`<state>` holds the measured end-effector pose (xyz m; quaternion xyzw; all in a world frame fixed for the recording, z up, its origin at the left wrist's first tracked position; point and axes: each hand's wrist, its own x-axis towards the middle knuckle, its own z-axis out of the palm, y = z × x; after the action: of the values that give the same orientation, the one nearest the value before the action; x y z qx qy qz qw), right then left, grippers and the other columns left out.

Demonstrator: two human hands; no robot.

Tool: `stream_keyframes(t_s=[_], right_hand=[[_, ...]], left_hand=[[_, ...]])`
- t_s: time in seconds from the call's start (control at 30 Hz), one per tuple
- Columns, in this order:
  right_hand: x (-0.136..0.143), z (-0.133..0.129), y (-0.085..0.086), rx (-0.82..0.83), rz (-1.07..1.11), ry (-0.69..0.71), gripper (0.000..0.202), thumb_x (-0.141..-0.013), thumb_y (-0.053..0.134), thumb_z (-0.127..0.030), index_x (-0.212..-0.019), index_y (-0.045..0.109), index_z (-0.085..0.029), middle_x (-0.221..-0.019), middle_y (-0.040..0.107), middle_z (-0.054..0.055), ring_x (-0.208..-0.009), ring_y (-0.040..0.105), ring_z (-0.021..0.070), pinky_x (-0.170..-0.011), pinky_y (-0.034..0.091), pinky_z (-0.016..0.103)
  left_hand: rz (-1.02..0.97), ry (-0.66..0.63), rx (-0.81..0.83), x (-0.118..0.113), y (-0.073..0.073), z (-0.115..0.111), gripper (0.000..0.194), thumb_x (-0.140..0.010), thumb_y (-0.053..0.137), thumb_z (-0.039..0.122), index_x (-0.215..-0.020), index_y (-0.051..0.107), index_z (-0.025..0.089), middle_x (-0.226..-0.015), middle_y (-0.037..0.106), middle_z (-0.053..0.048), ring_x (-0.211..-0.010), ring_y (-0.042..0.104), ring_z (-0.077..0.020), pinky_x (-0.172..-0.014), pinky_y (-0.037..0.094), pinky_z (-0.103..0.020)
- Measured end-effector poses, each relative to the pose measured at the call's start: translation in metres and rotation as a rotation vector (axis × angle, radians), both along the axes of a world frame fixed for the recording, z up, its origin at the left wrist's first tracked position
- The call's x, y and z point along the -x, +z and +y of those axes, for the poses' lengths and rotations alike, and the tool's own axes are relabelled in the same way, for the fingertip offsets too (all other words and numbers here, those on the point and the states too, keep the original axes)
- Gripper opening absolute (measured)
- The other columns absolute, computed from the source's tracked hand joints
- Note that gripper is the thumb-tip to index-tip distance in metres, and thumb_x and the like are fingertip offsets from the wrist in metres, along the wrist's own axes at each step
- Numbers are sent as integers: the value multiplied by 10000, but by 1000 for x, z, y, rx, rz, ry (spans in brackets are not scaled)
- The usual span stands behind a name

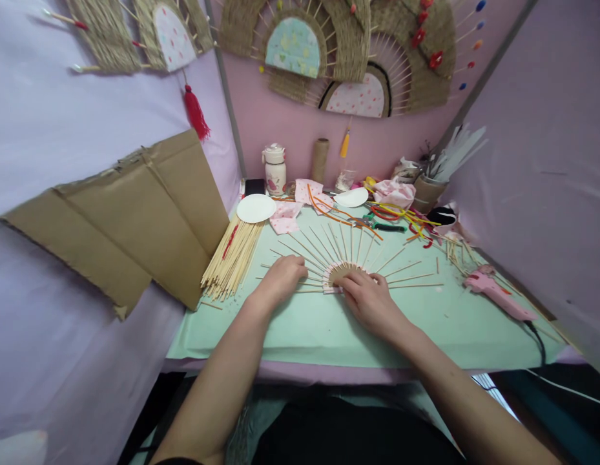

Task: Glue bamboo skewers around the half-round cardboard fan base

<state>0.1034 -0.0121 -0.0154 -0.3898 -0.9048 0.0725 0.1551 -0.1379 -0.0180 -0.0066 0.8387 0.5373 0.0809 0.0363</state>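
Observation:
A fan of thin wooden sticks (344,240) lies on the table, spreading from a small cardboard half-circle (342,274) with a pink patterned edge. My left hand (283,276) is at the fan's left side, its fingers closed around the end of a stick; the fingertips are partly hidden. With curled fingers, my right hand (366,298) holds down the half-circle and covers its lower right part. Left of the fan is a large pile of loose sticks (234,261). A white oval piece (256,208) rests on the pile's far end.
A pink glue gun (498,294) lies at the right with its cord over the edge. Behind the fan are green-handled pliers (384,226), pink fabric pieces (285,217), a white bottle (275,171) and a cardboard tube (320,160). Folded cardboard (135,219) leans at the left.

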Motion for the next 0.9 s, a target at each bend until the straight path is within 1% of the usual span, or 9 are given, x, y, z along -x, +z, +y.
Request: stream_keyframes(t_s=[0.17, 0.4, 0.57, 0.77, 0.9], right_hand=[[0, 0, -1, -6, -2, -4, 270, -970, 432, -154, -1114, 643, -242, -1136, 696, 81, -1112, 574, 243, -946, 289, 448], [2, -1, 1, -8, -34, -23, 261, -964, 456, -149, -1110, 655, -233, -1148, 691, 82, -1109, 581, 240, -952, 297, 449], [2, -1, 1, -9, -58, -22, 289, -949, 474, -133, -1148, 651, -245, -1160, 688, 88, -1117, 576, 243, -953, 295, 444], [2, -1, 0, -8, -88, -22, 315, -930, 485, -101, -1150, 653, -253, -1141, 689, 75, -1123, 572, 241, -967, 275, 455], [3, -1, 0, -4, -92, -24, 329, -923, 491, -94, -1162, 650, -256, -1137, 686, 71, -1123, 567, 236, -969, 269, 452]], left_hand=[[14, 22, 0, 0, -1, -1, 261, -907, 486, 130, -825, 728, 182, -866, 638, -71, -861, 557, -222, -764, 369, -336], [19, 53, -12, 1, -2, -3, 259, -932, 469, 158, -912, 725, 193, -897, 646, -68, -910, 572, -235, -776, 384, -343], [14, 65, -14, 1, -1, -4, 270, -943, 452, 154, -986, 715, 199, -943, 659, -63, -957, 581, -229, -813, 396, -342], [22, 67, -10, -1, 2, -5, 247, -941, 473, 160, -927, 717, 201, -919, 660, -58, -939, 586, -224, -804, 402, -339], [27, 69, -9, -1, 2, -5, 234, -932, 494, 158, -913, 722, 205, -909, 657, -57, -935, 587, -223, -796, 402, -337]])
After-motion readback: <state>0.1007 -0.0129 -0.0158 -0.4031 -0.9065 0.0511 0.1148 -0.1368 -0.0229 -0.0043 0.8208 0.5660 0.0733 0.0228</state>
